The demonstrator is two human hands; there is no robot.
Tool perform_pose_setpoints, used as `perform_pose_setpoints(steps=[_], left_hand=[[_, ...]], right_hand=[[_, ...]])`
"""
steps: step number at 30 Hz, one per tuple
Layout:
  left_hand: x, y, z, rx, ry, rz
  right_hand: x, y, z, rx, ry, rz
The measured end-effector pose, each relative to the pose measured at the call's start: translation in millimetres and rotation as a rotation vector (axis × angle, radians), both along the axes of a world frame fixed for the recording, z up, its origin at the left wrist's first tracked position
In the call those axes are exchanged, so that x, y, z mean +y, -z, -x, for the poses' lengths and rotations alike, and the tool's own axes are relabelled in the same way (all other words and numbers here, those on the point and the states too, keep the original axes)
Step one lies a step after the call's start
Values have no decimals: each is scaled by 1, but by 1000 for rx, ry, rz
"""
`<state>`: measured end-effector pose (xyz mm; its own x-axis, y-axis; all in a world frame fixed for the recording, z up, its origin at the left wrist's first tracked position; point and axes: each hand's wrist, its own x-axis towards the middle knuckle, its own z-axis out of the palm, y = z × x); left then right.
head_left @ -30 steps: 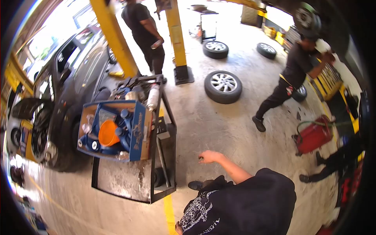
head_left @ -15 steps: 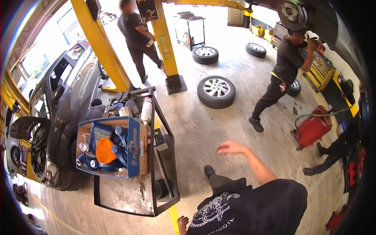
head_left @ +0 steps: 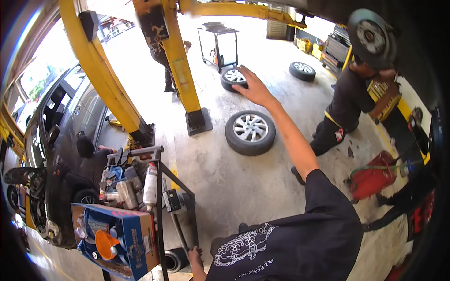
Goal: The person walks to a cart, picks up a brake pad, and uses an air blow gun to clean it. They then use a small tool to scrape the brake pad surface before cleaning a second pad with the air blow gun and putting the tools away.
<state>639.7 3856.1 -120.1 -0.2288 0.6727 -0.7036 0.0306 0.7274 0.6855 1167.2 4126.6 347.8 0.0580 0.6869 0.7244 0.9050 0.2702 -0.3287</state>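
My right hand [head_left: 257,89] is raised ahead on an outstretched arm, fingers extended and holding nothing. In the view it overlaps the edge of a tire with a silver wheel [head_left: 230,80], but it hangs well above the floor. Low beside the black metal cart [head_left: 161,234] is my left hand [head_left: 195,256], close to the lower end of a long metal bar [head_left: 180,234]. Its fingers are too small and dark to show whether they grip the bar. On the cart stands a blue cardboard box [head_left: 136,243] with an orange funnel [head_left: 107,244] and blue bottles inside.
Another tire [head_left: 250,132] lies flat ahead. A yellow lift post [head_left: 180,70] rises beyond the cart. At right, a co-worker [head_left: 349,98] stands by a raised car's brake disc [head_left: 371,36], near a red machine [head_left: 372,180]. Someone crouches beside the dark car [head_left: 65,140].
My right arm has reached upward and forward. My left hand has moved left toward the bar. The view has shifted, and the co-worker at right now stands closer to the brake disc.
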Motion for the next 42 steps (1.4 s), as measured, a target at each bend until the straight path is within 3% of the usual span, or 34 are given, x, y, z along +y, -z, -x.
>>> perform_pose_setpoints(steps=[4,6,9,11,13,14,17,19,20,22,23,24,28,30,33,36,40,41,42], left_hand=[[76,-23,-36,-20,4,-73],[100,-23,-45,54,95,13],[119,-8,-44,76,142,175],[132,9,-37,85,185,303],[159,30,-37,85,288,309],[177,41,-38,117,405,265],[229,83,-48,387,1082,-164],[274,96,-71,481,1219,-408],[301,99,-93,236,973,-152],[360,75,-147,-167,164,214],[390,70,-163,-166,209,155],[417,72,-177,-135,251,70],[495,44,-215,-236,165,-12],[512,42,-221,-216,36,-53],[507,43,-221,-179,-238,11],[487,57,-225,-152,-307,144],[436,70,-227,-168,-464,297],[423,80,-228,-216,-468,305],[400,136,-229,-287,-461,264]], right_hand=[[67,9,-45,114,-72,224],[102,19,-53,149,-65,296],[154,33,-72,47,-63,317],[201,28,-88,35,-35,466],[253,28,-109,29,-42,466],[276,19,-113,-16,-18,479],[335,1,-125,-3,-4,543],[363,-9,-119,3,-1,537],[380,-9,-117,31,-30,574],[416,-4,-111,34,-88,642],[435,-2,-109,4,-109,670],[459,4,-109,-188,-217,612],[539,14,-77,-51,-367,893],[583,21,-59,-40,-467,890],[641,38,-31,7,-590,941],[682,35,1,-124,-634,930],[725,61,34,-21,-725,942],[734,65,42,-61,-715,916],[741,69,51,-97,-707,882]])
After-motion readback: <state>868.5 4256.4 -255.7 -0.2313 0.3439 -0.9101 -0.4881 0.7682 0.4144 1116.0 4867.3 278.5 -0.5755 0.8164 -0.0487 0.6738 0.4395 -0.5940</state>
